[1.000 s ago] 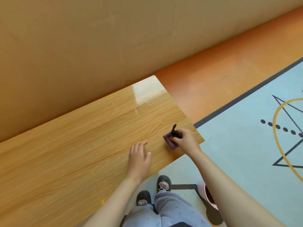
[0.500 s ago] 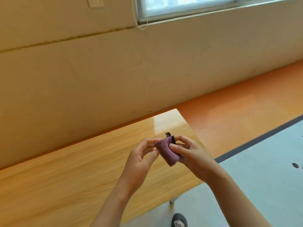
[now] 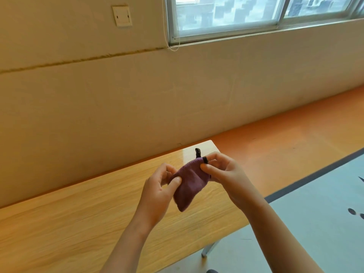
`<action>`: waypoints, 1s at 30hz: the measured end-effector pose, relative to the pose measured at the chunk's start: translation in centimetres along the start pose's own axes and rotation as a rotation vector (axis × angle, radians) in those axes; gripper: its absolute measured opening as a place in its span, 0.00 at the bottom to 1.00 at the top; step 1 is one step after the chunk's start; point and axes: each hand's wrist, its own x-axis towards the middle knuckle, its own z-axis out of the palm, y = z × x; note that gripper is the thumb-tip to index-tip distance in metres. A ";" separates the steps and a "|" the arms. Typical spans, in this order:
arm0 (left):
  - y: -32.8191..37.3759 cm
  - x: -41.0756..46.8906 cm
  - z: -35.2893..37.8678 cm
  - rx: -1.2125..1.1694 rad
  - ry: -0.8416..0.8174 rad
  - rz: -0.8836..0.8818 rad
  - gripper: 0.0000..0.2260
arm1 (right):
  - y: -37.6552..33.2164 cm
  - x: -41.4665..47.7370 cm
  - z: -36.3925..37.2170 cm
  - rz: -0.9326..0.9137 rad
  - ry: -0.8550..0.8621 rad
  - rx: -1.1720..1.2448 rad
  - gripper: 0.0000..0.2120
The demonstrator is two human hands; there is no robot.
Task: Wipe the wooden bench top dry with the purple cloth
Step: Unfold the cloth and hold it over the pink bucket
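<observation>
Cloth position: the purple cloth [image 3: 189,186] was held up in the air between both hands, over the right-hand end of the bench top [image 3: 78,223] and clear of the wood.

Grip: the left hand [image 3: 157,194] pinched the cloth's left edge, with the thumb flat on the near face and the fingers curled behind. The right hand [image 3: 226,178] pinched the upper right corner between thumb and forefinger, the other fingers loosely bent. A short black loop [image 3: 197,151] stood up from the top hem just beside that corner.

Handling, judged: small, folded and thick-napped, probably terry or microfibre. It sagged to a rounded point below the hands, so it was soft and limp with no stiffness of its own. Light enough for a two-finger pinch to carry. Not fragile and not slippery; the nap should grip skin well. For wiping, a flat palm over the folded pad would likely serve better than an edge pinch. The loop is for hanging, not for wiping.

Surfaces: the bench top was pale wood grain under a glossy finish, with square edges and a bright glare patch at the far right corner. The near grain was blurred, so I could not tell whether any wet film remained. A metal leg [image 3: 208,251] showed below the front edge.

Surroundings: a matte cream wall [image 3: 118,95], a window [image 3: 236,16] and a smooth orange floor [image 3: 295,144].
</observation>
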 end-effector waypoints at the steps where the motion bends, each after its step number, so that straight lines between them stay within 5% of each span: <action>1: 0.0 0.2 -0.1 0.017 0.005 -0.013 0.05 | -0.1 0.0 0.0 -0.012 0.018 -0.010 0.03; 6: 0.0 1.0 -0.6 0.061 0.002 -0.099 0.08 | -0.5 0.2 -0.1 -0.032 0.098 -0.109 0.02; 12: -0.1 1.2 -1.4 0.124 0.049 0.003 0.07 | -0.7 0.2 -0.5 -0.029 0.136 -0.315 0.03; 16: 0.4 1.5 -1.8 0.021 -0.067 0.046 0.03 | 0.1 0.0 -0.9 -0.035 0.131 -0.383 0.05; 24: 0.7 2.6 -2.1 -0.426 -0.432 -0.167 0.06 | 1.9 -0.6 -1.1 0.203 -0.309 -0.048 0.22; 27: 0.4 3.1 -1.7 -0.555 -0.462 -0.249 0.05 | 2.3 -1.3 -1.4 0.228 -0.258 0.023 0.20; 30: 0.2 4.0 -0.4 -0.433 -0.438 -0.308 0.04 | 2.3 -1.6 -1.9 0.197 -0.113 -0.081 0.16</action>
